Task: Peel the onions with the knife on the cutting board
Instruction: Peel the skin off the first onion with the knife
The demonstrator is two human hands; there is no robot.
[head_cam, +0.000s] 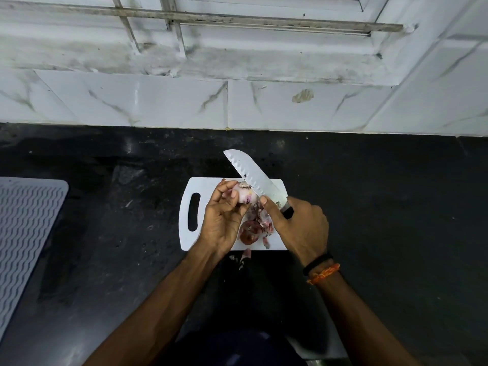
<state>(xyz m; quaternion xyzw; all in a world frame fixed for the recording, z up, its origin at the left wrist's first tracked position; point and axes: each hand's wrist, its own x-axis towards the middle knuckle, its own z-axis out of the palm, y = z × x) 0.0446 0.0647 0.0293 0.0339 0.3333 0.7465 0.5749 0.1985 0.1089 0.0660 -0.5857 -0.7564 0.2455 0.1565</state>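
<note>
Left hand [224, 215]: grip closed around a small onion [244, 196], fingers curled over its far and left side, thumb across the near side. The onion is held clear above the cutting board [211, 184], not resting on it. Its exposed surface is pale with pink streaks; the outer skin appears largely removed. The palm faces up and toward the right, the forearm entering from the lower left.

Right hand [301, 220]: grip clamped on the black handle of the knife [253, 175], fingers wrapped round it, knuckles uppermost. The thumb is extended forward toward the left, its tip just beside the onion at the base of the blade. The blade is broad and dimpled along its side, and runs up and to the left from the hand, its tip reaching past the far edge of the board over the bench [369, 207]. The lower part of the blade lies against the right side of the onion. The forearm enters from the lower right; a black band and an orange thread [323, 273] circle the wrist.

Onion peels [254, 225]: a heap of reddish-brown and pink skin on the near right part of the board, between the two hands. A few scraps lie on the bench just off the board's near edge.

The board is white, with a handle slot at its left end, and sits flat on the dark bench. A grey ribbed mat [26, 233] lies well apart at the left edge.
</note>
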